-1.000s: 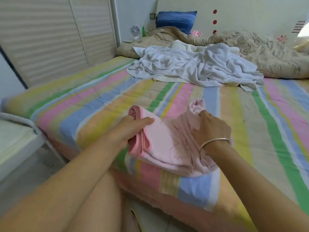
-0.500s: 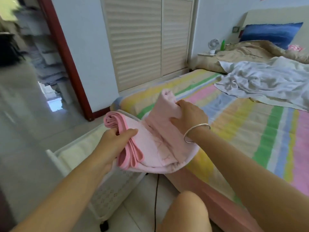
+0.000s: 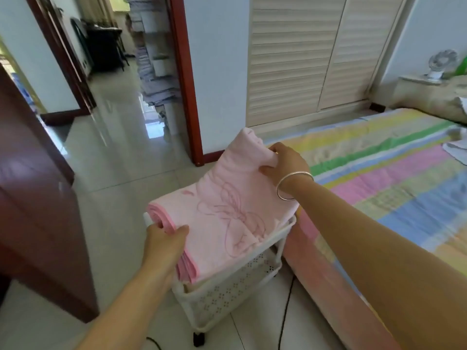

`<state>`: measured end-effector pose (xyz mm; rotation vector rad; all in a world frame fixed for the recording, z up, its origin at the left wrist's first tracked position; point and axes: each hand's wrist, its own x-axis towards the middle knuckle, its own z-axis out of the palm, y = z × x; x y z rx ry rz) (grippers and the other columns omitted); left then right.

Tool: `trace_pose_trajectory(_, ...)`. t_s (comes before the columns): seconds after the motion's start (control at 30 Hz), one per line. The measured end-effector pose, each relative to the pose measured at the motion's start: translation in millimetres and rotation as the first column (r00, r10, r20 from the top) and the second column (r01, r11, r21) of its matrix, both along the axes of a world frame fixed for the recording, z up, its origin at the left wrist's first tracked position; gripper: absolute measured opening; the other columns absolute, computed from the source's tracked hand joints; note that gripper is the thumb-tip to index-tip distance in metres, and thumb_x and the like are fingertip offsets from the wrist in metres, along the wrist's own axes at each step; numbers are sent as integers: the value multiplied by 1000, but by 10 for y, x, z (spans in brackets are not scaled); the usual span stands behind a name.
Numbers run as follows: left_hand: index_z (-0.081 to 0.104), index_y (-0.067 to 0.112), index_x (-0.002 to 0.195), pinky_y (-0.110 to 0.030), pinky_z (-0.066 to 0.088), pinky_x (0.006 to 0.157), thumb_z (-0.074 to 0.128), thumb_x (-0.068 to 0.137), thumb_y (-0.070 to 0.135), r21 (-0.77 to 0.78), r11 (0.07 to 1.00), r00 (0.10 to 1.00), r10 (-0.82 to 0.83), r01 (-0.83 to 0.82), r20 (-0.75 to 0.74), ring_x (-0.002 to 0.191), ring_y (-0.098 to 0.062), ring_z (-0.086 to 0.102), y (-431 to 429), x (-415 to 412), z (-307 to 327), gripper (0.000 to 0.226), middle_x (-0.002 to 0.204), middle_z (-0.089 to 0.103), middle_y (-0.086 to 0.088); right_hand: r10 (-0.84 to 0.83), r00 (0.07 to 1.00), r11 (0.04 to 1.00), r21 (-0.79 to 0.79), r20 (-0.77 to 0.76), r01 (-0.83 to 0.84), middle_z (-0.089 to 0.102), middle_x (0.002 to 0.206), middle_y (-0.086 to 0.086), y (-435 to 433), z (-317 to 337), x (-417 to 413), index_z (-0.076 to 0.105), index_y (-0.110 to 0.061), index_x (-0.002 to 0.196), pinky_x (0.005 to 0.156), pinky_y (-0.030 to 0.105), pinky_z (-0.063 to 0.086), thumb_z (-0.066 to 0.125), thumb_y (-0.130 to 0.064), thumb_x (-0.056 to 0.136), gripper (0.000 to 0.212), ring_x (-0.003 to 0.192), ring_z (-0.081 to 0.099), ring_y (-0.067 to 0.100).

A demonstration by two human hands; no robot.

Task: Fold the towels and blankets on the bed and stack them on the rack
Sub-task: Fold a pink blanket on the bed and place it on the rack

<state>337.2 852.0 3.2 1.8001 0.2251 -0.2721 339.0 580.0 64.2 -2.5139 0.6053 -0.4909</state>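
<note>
Holding the folded pink towel (image 3: 227, 210) at both ends, the person has it just above the white rack (image 3: 227, 291), which stands on the floor (image 3: 121, 173) beside the bed (image 3: 379, 168). I cannot tell whether its underside already touches the rack. The grip of the left hand (image 3: 165, 239) pinches the thick folded edge at the near corner, thumb on top and fingers underneath. The grip of the right hand (image 3: 283, 161) is curled round the far end, which is bunched and stands up a little.

The towel looks soft, light and limp, with several layers that can slide apart. I judge it is best taken at two opposite ends, on the folded edges, so the layers hold together and the middle does not sag. It is neither fragile nor slippery, but a loose corner could unfold when it is laid down. It should go down flat, and the bunched end should then be smoothed.
</note>
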Motion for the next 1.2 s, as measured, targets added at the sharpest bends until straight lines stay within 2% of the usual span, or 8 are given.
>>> trace_pose_trajectory(0.2, -8, 31, 153, -38, 47, 91, 57, 89, 6, 91, 996, 1000, -24, 25, -12, 96, -24, 52, -50, 181, -54, 95, 128, 53, -6, -13, 999, 997, 72, -34, 16, 64, 99, 5, -17, -272, 348, 58, -20, 102, 67, 30, 40, 64, -29, 81, 24, 80, 54, 26)
trace_pose_trajectory(0.33, -22, 40, 149, -28, 41, 56, 46, 95, 7, 360, 926, 990, -135, 115, 31, 65, -17, 52, -45, 245, -134, 93, 95, 56, 2, -24, 995, 996, 79, -92, 31, 65, 98, 7, -47, -489, 585, 58, -20, 102, 71, 33, 46, 63, -27, 81, 23, 87, 60, 31)
trace_pose_trajectory(0.4, -23, 44, 148, -28, 39, 52, 42, 97, 9, 516, 833, 973, -229, 197, -1, 67, -20, 56, -35, 264, -213, 89, 116, 57, -12, -23, 988, 997, 74, -152, 34, 66, 101, 7, -66, -610, 657, 57, -20, 111, 74, 33, 47, 64, -26, 82, 30, 88, 60, 31)
trace_pose_trajectory(0.5, 0, 37, 155, -31, 46, 81, 36, 96, 6, 706, 656, 944, -326, 268, -56, 110, -29, 53, -94, 214, -277, 76, 156, 19, -17, -69, 969, 996, 37, -237, 80, 62, 115, 11, -134, -849, 653, 51, -17, 126, 84, 36, 46, 62, -20, 86, 42, 105, 58, 34)
trace_pose_trajectory(0.6, -2, 23, 156, -40, 37, 110, 37, 97, 4, 926, 322, 908, -416, 199, -50, 147, -43, 7, -236, 146, -331, 73, 158, -14, -24, -171, 949, 969, -221, -265, 113, 52, 127, 13, -194, -1141, 543, 42, -13, 134, 96, 38, 36, 51, -13, 88, 47, 117, 47, 33)
trace_pose_trajectory(0.7, -6, 11, 155, -55, -1, 120, 37, 98, 9, 987, 118, 857, -515, 112, -35, 139, -48, -29, -368, 129, -394, 71, 152, -28, -30, -89, 977, 935, -355, -196, 14, 48, 135, 11, -159, -1269, 471, 38, -15, 142, 108, 40, 25, 50, -19, 89, 55, 122, 41, 34)
trace_pose_trajectory(0.9, -9, 24, 155, -57, -8, 117, 15, 100, 48, 910, 349, 862, -507, 225, -19, 147, -31, -22, -635, 156, -808, 64, 160, -24, -10, 191, 848, 796, -427, -494, -429, 8, 162, 1, -92, -1429, 449, 9, -20, 155, 121, 41, 2, -7, -52, 84, 79, 149, 3, 22)
trace_pose_trajectory(1.2, -25, 36, 149, -54, -12, 118, -41, 60, 72, 915, 303, 779, -627, 264, -17, 143, -19, -32, -384, 536, -1253, 97, 155, -35, 5, 43, 846, 954, -229, -532, -193, -12, 159, -19, -219, -1690, 322, -2, -35, 153, 119, 40, 14, 15, -68, 92, 71, 147, 6, 27)
